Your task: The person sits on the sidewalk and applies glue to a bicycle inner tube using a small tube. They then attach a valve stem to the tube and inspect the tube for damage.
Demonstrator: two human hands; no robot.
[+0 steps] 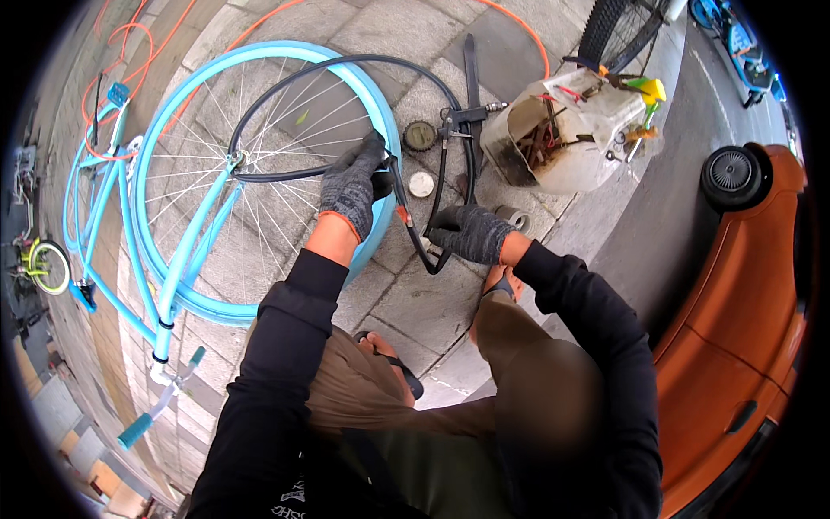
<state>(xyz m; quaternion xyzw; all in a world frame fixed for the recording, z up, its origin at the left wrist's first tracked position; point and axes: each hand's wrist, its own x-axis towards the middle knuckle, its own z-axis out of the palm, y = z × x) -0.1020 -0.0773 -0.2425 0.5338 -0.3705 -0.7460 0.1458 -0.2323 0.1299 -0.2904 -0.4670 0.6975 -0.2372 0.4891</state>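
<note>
A long black inner tube (290, 176) loops across a light-blue bicycle wheel (377, 108) and onto the paving. My left hand (350, 182), in a dark grey knitted glove, is closed around this tube above the wheel's right side. Farther right, my right hand (471, 233), gloved alike, has its fingers curled on the tube's lower bend; its fingertips are partly hidden. Between the two hands, a small orange-red mark shows on the tube. The wheel belongs to a light-blue bicycle frame (177, 259) standing upside down or tipped over; I cannot tell which.
Right of the wheel lie a black pump-like device (462, 121), a dark round tin (420, 135), a pale round lid (421, 184) and a tape roll (513, 218). A cut-open plastic jug (566, 130) holds tools. An orange car (743, 303) stands at right. Orange cord (527, 30) crosses the far paving.
</note>
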